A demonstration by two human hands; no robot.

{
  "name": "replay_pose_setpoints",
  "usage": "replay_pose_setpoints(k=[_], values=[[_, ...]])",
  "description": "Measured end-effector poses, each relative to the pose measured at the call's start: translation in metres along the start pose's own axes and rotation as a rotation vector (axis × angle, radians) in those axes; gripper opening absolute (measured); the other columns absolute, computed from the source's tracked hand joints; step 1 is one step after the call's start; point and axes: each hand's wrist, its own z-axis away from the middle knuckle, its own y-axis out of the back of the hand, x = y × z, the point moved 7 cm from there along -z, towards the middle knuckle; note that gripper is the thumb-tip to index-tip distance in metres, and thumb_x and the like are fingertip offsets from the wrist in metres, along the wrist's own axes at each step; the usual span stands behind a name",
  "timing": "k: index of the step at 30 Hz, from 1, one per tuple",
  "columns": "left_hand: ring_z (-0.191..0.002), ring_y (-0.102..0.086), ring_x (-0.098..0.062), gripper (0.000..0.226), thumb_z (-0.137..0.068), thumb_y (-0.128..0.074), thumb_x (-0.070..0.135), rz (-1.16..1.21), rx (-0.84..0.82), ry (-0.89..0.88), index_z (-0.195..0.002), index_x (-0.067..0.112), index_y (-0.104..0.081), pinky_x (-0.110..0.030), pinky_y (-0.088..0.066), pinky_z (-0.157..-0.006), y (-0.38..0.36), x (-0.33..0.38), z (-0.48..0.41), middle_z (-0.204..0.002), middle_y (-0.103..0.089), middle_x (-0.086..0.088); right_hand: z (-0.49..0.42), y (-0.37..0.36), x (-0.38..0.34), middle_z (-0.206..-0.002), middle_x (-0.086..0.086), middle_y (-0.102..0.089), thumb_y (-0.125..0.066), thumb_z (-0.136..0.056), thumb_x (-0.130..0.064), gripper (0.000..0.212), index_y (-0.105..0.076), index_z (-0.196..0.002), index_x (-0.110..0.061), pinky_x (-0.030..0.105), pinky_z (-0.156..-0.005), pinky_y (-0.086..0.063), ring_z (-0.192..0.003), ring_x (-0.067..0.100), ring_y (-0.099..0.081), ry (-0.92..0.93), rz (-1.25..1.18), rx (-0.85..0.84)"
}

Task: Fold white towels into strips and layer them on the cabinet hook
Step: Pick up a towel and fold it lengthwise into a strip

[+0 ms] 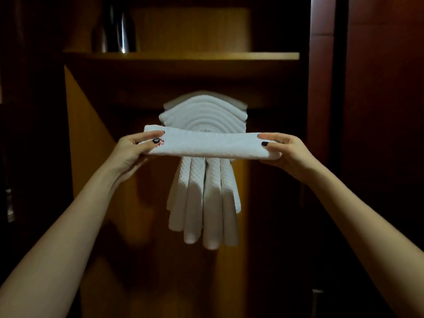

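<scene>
A white towel folded into a long strip (pixel 211 144) is stretched level in front of me. My left hand (pixel 135 150) pinches its left end, thumb on top and fingers behind. My right hand (pixel 286 151) pinches its right end the same way. Behind the strip, several white towel strips (pixel 204 113) are draped in arched layers inside the wooden cabinet, and their ends (pixel 204 203) hang down below the strip. The hook that carries them is hidden under the towels.
A wooden shelf (pixel 183 56) crosses the cabinet above the towels, with a dark shiny vessel (pixel 119 31) on it at the left. A dark cabinet panel (pixel 378 111) stands to the right, and a wooden side wall (pixel 87 125) to the left.
</scene>
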Motion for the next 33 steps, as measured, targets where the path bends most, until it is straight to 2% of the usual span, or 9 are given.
replay_pose_setpoints(k=[5, 11, 16, 20, 22, 24, 28, 30, 33], values=[[-0.078, -0.069, -0.001, 0.034, -0.093, -0.049, -0.005, 0.161, -0.029, -0.08, -0.104, 0.02, -0.069, -0.015, -0.056, -0.067, 0.009, 0.01, -0.083, -0.087, -0.075, 0.006, -0.091, -0.007, -0.029, -0.103, 0.012, -0.069, -0.051, -0.091, 0.006, 0.025, -0.066, -0.106, -0.006, 0.029, -0.067, -0.059, -0.082, 0.015, -0.072, 0.045, -0.176, -0.035], [-0.085, -0.07, -0.008, 0.033, -0.092, -0.049, -0.005, 0.254, -0.09, -0.171, -0.108, 0.016, -0.068, -0.021, -0.058, -0.077, 0.002, 0.023, -0.177, -0.095, -0.075, 0.0, -0.178, -0.005, -0.042, -0.097, 0.011, -0.073, -0.051, -0.092, 0.005, 0.021, -0.064, -0.108, -0.001, 0.024, -0.07, -0.058, -0.085, 0.016, -0.073, 0.118, -0.382, -0.022], [-0.091, -0.072, -0.016, 0.019, -0.089, -0.058, -0.002, 0.32, -0.119, -0.226, -0.106, 0.002, -0.066, -0.02, -0.057, -0.073, -0.002, 0.032, -0.235, -0.099, -0.073, -0.011, -0.231, -0.004, -0.034, -0.091, 0.017, -0.073, -0.049, -0.092, 0.008, 0.016, -0.063, -0.098, 0.01, 0.027, -0.072, -0.059, -0.086, 0.02, -0.073, 0.14, -0.517, -0.009], [-0.101, -0.069, -0.019, 0.036, -0.08, -0.062, -0.002, 0.21, -0.144, -0.274, -0.114, 0.01, -0.067, -0.024, -0.057, -0.08, -0.001, 0.021, -0.268, -0.109, -0.073, -0.008, -0.262, 0.003, -0.026, -0.104, 0.016, -0.072, -0.04, -0.092, 0.013, 0.027, -0.062, -0.107, 0.005, 0.031, -0.078, -0.059, -0.099, 0.022, -0.071, 0.19, -0.615, -0.015], [-0.105, -0.068, -0.015, 0.044, -0.075, -0.064, -0.001, 0.218, -0.163, -0.267, -0.116, 0.015, -0.068, -0.023, -0.056, -0.083, -0.001, 0.01, -0.282, -0.113, -0.072, -0.003, -0.275, 0.004, -0.019, -0.113, 0.017, -0.069, -0.041, -0.092, 0.014, 0.03, -0.06, -0.112, 0.004, 0.031, -0.078, -0.06, -0.104, 0.023, -0.069, 0.194, -0.611, 0.002], [-0.104, -0.068, -0.01, 0.044, -0.071, -0.066, 0.004, 0.248, -0.159, -0.263, -0.112, 0.019, -0.073, -0.02, -0.056, -0.079, 0.0, 0.002, -0.294, -0.112, -0.072, 0.002, -0.285, 0.003, -0.012, -0.121, 0.017, -0.063, -0.042, -0.092, 0.014, 0.031, -0.059, -0.115, 0.003, 0.032, -0.08, -0.06, -0.11, 0.025, -0.065, 0.179, -0.58, 0.019], [-0.107, -0.066, -0.006, 0.036, -0.069, -0.072, 0.013, 0.222, -0.18, -0.275, -0.1, 0.029, -0.078, -0.018, -0.055, -0.079, 0.002, -0.009, -0.311, -0.113, -0.071, 0.009, -0.3, 0.003, -0.002, -0.134, 0.021, -0.055, -0.04, -0.095, 0.013, 0.039, -0.05, -0.132, 0.006, 0.04, -0.098, -0.051, -0.123, 0.029, -0.055, 0.133, -0.536, 0.04], [-0.106, -0.065, -0.003, 0.036, -0.068, -0.074, 0.018, 0.173, -0.149, -0.277, -0.101, 0.032, -0.077, -0.017, -0.055, -0.078, 0.003, -0.014, -0.315, -0.114, -0.071, 0.01, -0.306, 0.002, 0.002, -0.136, 0.023, -0.053, -0.041, -0.095, 0.011, 0.042, -0.045, -0.137, 0.007, 0.044, -0.106, -0.041, -0.128, 0.031, -0.051, 0.108, -0.491, 0.053], [-0.096, -0.067, 0.0, 0.039, -0.071, -0.073, 0.023, 0.131, -0.078, -0.248, -0.109, 0.03, -0.072, -0.016, -0.055, -0.069, 0.0, -0.019, -0.321, -0.113, -0.066, 0.011, -0.314, 0.003, 0.003, -0.128, 0.019, -0.057, -0.046, -0.096, 0.004, 0.04, -0.047, -0.136, 0.004, 0.041, -0.108, -0.04, -0.125, 0.029, -0.053, 0.07, -0.354, 0.074]])
